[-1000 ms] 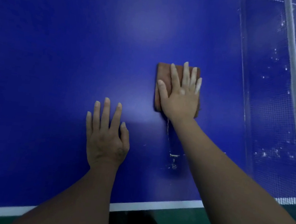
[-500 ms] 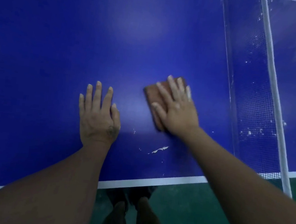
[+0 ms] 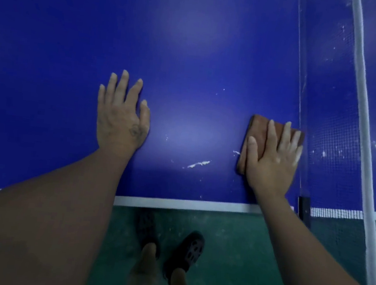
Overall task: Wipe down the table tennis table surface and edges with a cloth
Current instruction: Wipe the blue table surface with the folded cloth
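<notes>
The folded brown cloth [image 3: 259, 136] lies flat on the blue worktop [image 3: 192, 50], close to its near edge and just beside the net [image 3: 336, 134]. Its long axis runs away from that edge, roughly along the net, with the far end leaning slightly toward it. The right hand [image 3: 273, 160] presses on the cloth, palm down, with fingers straight, slightly spread and pointing away from the near edge. The left hand [image 3: 122, 117] rests flat on bare worktop, fingers spread, well apart from the cloth. A white smear [image 3: 198, 164] lies between them.
</notes>
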### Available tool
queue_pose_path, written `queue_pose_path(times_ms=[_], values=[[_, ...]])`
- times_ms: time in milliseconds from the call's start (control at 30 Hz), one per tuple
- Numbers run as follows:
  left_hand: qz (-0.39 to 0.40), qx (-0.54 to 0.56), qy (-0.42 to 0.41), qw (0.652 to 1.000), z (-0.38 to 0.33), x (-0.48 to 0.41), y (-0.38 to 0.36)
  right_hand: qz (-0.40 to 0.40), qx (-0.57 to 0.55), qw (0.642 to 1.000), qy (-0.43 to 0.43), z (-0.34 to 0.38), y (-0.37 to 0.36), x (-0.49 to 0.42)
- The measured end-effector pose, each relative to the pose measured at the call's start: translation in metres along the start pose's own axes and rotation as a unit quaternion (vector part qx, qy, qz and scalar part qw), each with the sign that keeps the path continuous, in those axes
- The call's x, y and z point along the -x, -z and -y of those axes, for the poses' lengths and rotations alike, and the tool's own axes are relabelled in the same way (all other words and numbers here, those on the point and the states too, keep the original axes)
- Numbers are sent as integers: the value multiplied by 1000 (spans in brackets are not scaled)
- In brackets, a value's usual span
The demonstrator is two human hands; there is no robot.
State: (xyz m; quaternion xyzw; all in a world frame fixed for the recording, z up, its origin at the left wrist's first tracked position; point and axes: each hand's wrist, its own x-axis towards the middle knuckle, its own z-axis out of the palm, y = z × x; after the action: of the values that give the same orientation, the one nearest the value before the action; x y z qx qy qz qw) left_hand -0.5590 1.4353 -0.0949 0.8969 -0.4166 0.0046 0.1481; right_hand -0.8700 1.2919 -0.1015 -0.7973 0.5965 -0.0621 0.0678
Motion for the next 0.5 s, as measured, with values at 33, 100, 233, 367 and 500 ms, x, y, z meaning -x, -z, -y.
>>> queue_pose_path(times_ms=[33,100,233,367,500], values=[[6,-2,-2,1000,0,1,1,1,1,1000,-3,1,-1,22],[20,-6,-4,1000,-2,6,4,6,2,1000,7,3,-2,65],[35,-33,9,999,1,34,8,9,-9,996,85,-6,-5,113],[37,-50,46,997,-1,80,15,30,-5,988,149,-27,4,88],[45,-56,89,993,-3,88,12,32,-8,998,56,-30,10,36]])
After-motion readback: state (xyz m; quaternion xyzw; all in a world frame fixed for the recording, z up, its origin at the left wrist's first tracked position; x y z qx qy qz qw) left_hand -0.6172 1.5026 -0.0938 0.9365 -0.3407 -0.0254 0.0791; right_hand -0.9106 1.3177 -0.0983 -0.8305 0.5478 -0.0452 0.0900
